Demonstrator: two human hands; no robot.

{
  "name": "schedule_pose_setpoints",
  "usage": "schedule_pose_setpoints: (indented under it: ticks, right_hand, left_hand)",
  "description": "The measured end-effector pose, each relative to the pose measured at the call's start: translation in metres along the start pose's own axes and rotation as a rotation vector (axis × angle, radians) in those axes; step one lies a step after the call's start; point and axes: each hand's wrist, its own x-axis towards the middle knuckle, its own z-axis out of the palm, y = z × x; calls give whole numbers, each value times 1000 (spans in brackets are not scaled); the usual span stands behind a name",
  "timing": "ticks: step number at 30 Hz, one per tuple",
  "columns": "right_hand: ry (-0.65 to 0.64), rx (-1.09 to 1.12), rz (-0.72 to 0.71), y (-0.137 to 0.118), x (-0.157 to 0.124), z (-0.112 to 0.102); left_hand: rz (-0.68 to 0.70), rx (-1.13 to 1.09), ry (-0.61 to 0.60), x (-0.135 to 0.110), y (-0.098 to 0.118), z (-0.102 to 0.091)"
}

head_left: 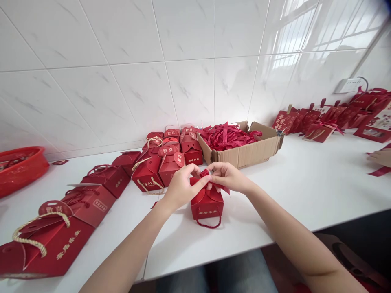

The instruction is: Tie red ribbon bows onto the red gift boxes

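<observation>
A small red gift box (207,205) with gold characters stands upright on the white table in front of me. Its dark red cord handle hangs down the near side. Over its top, my left hand (183,185) and my right hand (228,177) meet with fingers pinched on a red ribbon (204,173). The ribbon forms a small loop between the fingertips, and a tail of it sticks out under my right hand. Fingers partly hide the box's top flaps.
A cardboard carton (244,154) of loose red ribbons stands behind the box. More red gift boxes (171,160) sit at back left, with a row of larger ones (73,232) at left. A red basin (24,171), red bags (324,118) and another person's hand (380,158) flank the table.
</observation>
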Motion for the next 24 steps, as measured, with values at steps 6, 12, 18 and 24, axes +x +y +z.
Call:
schedule_pose_setpoints:
  ticks: [6,12,18,24]
  right_hand:
    - [137,-92,53,5,-2,3]
    - [73,-56,-8,14,-4,3]
    - [-31,-27,-25,11,-6,4]
    - [214,-202,-92,10,-7,10]
  left_hand:
    - [106,20,5,5,7,-1]
    - [305,206,76,6,4,-3]
    - [380,331,161,5,-3,-1]
    - [222,267,304,-7,-10,4]
